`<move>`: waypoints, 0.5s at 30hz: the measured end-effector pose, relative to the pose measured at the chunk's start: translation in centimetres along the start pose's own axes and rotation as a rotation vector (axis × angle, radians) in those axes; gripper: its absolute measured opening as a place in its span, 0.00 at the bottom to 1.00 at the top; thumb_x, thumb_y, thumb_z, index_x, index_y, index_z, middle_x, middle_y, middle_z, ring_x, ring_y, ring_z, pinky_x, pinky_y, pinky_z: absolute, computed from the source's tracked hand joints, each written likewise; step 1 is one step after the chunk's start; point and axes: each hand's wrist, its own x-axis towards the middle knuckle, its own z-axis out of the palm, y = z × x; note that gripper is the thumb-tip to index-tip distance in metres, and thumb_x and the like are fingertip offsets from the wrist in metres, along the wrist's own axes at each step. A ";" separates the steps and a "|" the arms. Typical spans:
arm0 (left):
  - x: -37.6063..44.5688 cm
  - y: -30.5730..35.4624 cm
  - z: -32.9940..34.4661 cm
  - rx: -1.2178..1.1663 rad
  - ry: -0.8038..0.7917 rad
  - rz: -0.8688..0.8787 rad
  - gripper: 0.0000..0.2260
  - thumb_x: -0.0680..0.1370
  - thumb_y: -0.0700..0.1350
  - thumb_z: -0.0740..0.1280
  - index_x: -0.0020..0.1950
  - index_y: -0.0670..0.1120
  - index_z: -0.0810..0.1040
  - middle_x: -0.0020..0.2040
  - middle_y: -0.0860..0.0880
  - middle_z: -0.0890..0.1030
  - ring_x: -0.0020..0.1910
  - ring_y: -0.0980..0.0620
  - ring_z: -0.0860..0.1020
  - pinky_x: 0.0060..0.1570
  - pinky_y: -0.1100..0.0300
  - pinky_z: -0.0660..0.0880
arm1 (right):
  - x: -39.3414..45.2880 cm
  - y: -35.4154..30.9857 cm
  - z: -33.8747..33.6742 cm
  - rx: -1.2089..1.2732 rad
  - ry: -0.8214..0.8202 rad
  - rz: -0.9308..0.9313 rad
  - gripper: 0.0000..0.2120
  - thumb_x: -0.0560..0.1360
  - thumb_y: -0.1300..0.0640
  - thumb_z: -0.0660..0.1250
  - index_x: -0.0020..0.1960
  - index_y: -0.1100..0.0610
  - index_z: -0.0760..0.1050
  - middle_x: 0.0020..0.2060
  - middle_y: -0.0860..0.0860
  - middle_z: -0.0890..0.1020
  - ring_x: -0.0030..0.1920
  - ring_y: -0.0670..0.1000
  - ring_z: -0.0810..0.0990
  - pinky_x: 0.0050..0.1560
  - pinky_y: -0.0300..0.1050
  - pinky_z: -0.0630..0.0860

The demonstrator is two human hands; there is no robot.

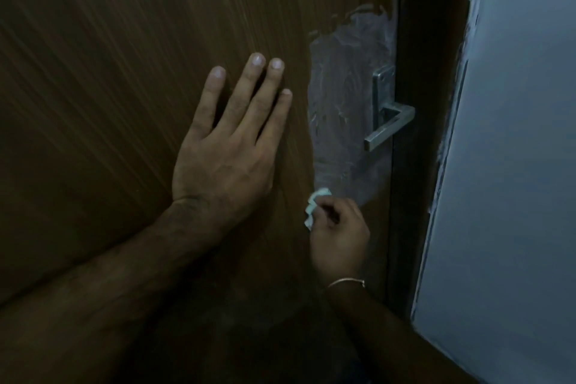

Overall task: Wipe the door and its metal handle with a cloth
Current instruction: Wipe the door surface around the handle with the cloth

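Note:
A brown wood-grain door [124,56] fills most of the view. Its metal lever handle [389,125] sits on a plate near the door's right edge. A greyish smeared patch [339,109] covers the door left of the handle. My left hand [230,146] lies flat on the door with fingers straight, left of the patch. My right hand [339,237] grips a small crumpled pale cloth [314,206] against the door, just below the patch and below the handle. A thin bracelet circles my right wrist.
A dark door frame [417,134] runs down beside the handle. Right of it stands a pale grey-blue wall [514,165] with rough paint along its edge. The light is dim.

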 end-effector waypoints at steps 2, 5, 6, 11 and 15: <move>-0.3 0.4 0.2 0.007 -0.022 0.023 0.24 0.83 0.47 0.51 0.78 0.40 0.61 0.81 0.39 0.54 0.81 0.40 0.50 0.76 0.39 0.44 | -0.8 -0.4 0.6 -0.020 -0.060 -0.146 0.11 0.74 0.65 0.69 0.50 0.51 0.79 0.49 0.45 0.80 0.52 0.39 0.78 0.51 0.25 0.73; -0.8 0.7 0.6 0.022 -0.048 0.056 0.24 0.83 0.47 0.53 0.78 0.40 0.60 0.81 0.39 0.53 0.81 0.40 0.49 0.76 0.39 0.42 | -2.0 0.9 0.2 -0.014 -0.085 -0.172 0.09 0.74 0.67 0.69 0.49 0.55 0.80 0.48 0.47 0.81 0.51 0.39 0.79 0.53 0.29 0.74; -0.9 0.6 0.6 0.021 -0.045 0.056 0.24 0.83 0.47 0.53 0.78 0.40 0.60 0.81 0.39 0.54 0.81 0.40 0.50 0.76 0.39 0.43 | -1.6 1.3 0.0 -0.010 -0.045 -0.092 0.09 0.73 0.67 0.69 0.48 0.55 0.80 0.48 0.47 0.81 0.51 0.39 0.79 0.52 0.30 0.76; -0.8 1.0 0.9 0.012 -0.013 0.034 0.24 0.83 0.47 0.53 0.78 0.40 0.61 0.81 0.39 0.55 0.81 0.41 0.50 0.77 0.39 0.44 | -0.7 1.8 0.2 -0.079 0.005 -0.077 0.11 0.74 0.66 0.69 0.49 0.52 0.80 0.50 0.46 0.80 0.52 0.39 0.78 0.52 0.25 0.73; -1.2 1.6 1.1 0.008 -0.025 -0.001 0.25 0.82 0.46 0.55 0.78 0.40 0.60 0.81 0.40 0.53 0.81 0.41 0.49 0.77 0.40 0.44 | 0.0 3.1 -0.7 -0.108 -0.006 -0.086 0.08 0.73 0.69 0.69 0.48 0.58 0.81 0.47 0.48 0.81 0.49 0.43 0.79 0.54 0.39 0.78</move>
